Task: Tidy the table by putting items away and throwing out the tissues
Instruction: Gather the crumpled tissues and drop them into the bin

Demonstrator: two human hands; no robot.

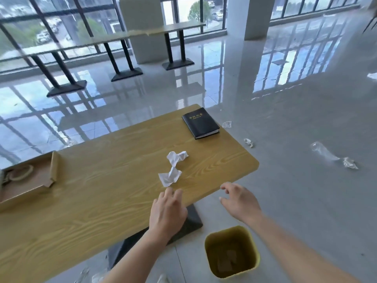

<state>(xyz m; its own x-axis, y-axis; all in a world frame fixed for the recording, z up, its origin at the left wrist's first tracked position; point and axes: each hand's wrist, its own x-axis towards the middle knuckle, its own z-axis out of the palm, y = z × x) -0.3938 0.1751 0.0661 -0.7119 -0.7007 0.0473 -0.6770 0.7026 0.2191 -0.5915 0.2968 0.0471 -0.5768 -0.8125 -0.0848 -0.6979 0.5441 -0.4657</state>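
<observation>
A crumpled, twisted white tissue (173, 168) lies in the middle of the wooden table (102, 201). My left hand (167, 211) hovers over the table's near edge, fingers apart, fingertips just short of the tissue's near end. Off the table's corner, my right hand (240, 201) hangs open over the floor and holds nothing. A black notebook (201, 123) with gold lettering rests at the table's far right corner. On the floor below my right arm stands a yellow bin (232, 252).
An open cardboard box (30, 180) with a tape roll in it sits at the table's left end. Crumpled scraps (249, 142) and clear plastic (324, 153) litter the grey floor to the right. Long tables line the windows behind.
</observation>
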